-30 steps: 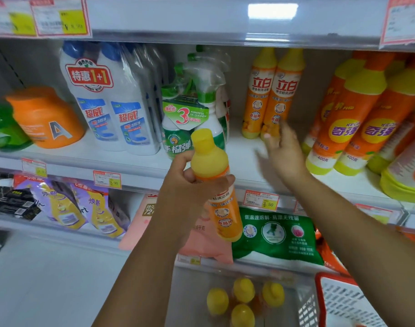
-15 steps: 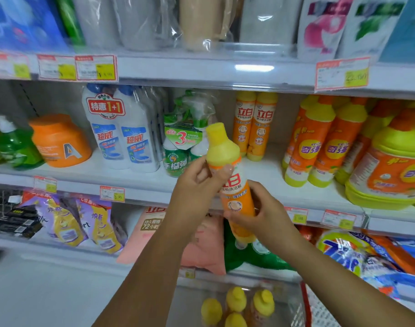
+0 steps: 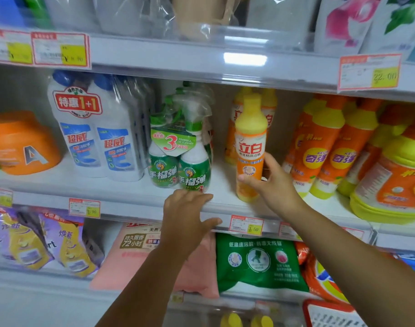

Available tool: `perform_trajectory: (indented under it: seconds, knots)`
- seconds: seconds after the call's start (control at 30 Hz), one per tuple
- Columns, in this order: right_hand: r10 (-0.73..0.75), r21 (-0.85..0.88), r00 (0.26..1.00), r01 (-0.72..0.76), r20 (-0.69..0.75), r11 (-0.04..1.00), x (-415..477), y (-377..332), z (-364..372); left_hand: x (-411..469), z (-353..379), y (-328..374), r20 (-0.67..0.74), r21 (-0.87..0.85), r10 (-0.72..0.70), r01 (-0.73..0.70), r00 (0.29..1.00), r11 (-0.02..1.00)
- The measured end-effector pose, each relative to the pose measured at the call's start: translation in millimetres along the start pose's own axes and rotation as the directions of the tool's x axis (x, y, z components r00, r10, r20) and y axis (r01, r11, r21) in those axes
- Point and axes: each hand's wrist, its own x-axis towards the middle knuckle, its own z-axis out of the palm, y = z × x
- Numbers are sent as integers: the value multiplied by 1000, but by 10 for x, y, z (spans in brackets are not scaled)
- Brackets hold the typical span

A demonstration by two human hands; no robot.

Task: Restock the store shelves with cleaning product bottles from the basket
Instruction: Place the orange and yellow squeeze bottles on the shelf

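Observation:
An orange cleaner bottle with a yellow cap stands upright on the middle shelf, in front of two like bottles. My right hand grips its lower half from the right. My left hand is empty, fingers spread, resting at the shelf's front edge just left of the bottle. At the bottom edge, two yellow caps of bottles in the basket show.
Green spray bottles stand left of the placed bottle, white-and-blue bottles farther left. Larger orange bottles crowd the right. Refill pouches fill the shelf below. A red-rimmed basket sits at bottom right.
The bottle passed from my left hand to my right and moved up onto the middle shelf. My left hand let go and dropped to the shelf edge.

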Motion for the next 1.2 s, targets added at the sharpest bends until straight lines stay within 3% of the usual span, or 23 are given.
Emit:
perform_trajectory:
  seconds: [0.13,0.27,0.73,1.2]
  knots:
    - [90,87,989,-80,-118,993,44,111,5,-13,80,-11,-66,12,23,-23,998,1000]
    - [125,49,957,-116,-264,992,96,238,59,-12,129,-35,-96,-17,14,-15,995,1000]
    - [218,-144,885,-300,-412,943,468,359,173,-9,225,-92,-131,-71,14,-23,991,997]
    - [242,-71,876,-297,-416,952,713,623,126,1,230,-103,-140,-76,28,-39,990,996]
